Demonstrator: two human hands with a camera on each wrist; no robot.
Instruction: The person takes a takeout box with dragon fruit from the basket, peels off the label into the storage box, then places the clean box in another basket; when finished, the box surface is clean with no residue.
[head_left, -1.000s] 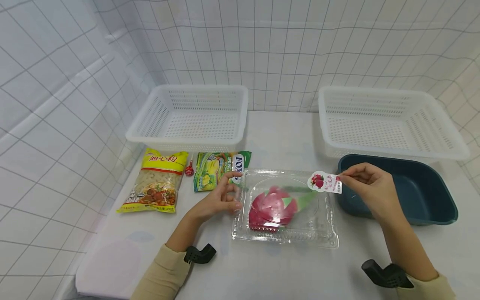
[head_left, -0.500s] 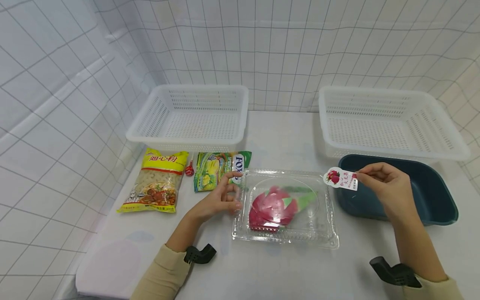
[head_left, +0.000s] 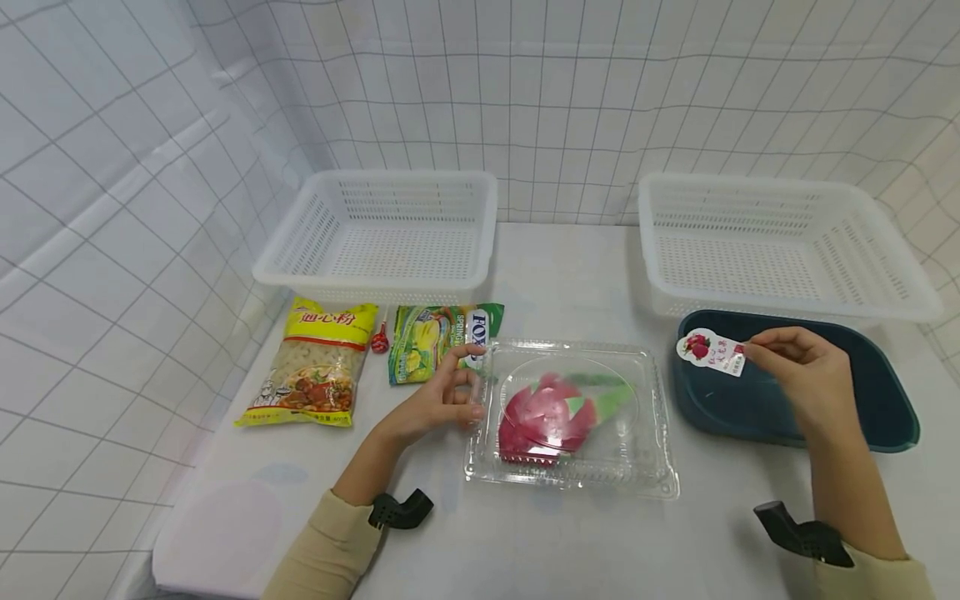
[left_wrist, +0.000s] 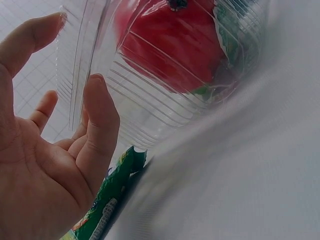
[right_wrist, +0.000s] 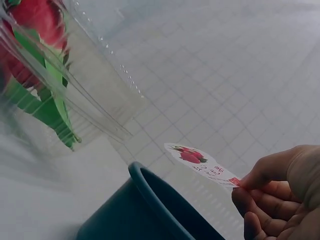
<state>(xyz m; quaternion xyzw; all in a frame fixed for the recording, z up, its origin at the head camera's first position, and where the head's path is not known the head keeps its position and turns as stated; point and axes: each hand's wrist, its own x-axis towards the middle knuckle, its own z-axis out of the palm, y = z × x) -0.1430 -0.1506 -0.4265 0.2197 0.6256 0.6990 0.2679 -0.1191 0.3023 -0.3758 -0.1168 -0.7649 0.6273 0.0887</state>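
Note:
A clear plastic clamshell box (head_left: pixel 637 450) lies on the table, its lid down over a red and green dragon fruit (head_left: pixel 551 417). At the box's left edge, my left hand (head_left: pixel 433 404) grips the rim between thumb and fingers; the left wrist view shows the thumb (left_wrist: pixel 100 107) against the plastic. My right hand (head_left: pixel 810 375) pinches a white dragon fruit label (head_left: pixel 712 351) by its right end. That label hangs over the left part of a dark blue basin (head_left: pixel 877 392). Seen from the right wrist, the label (right_wrist: pixel 200 162) is flat and above the basin's rim (right_wrist: pixel 150 192).
A yellow pasta bag (head_left: pixel 307 367), a red wrapped lollipop (head_left: pixel 380 340) and a green FOX'S candy bag (head_left: pixel 427 342) lie left of the box. Two white perforated baskets (head_left: pixel 375 287) (head_left: pixel 795 304) stand at the back, before a checked cloth wall (head_left: pixel 570 108).
My right hand has carried the label rightwards, from over the box's right edge to over the blue basin. The left hand and the box have stayed put.

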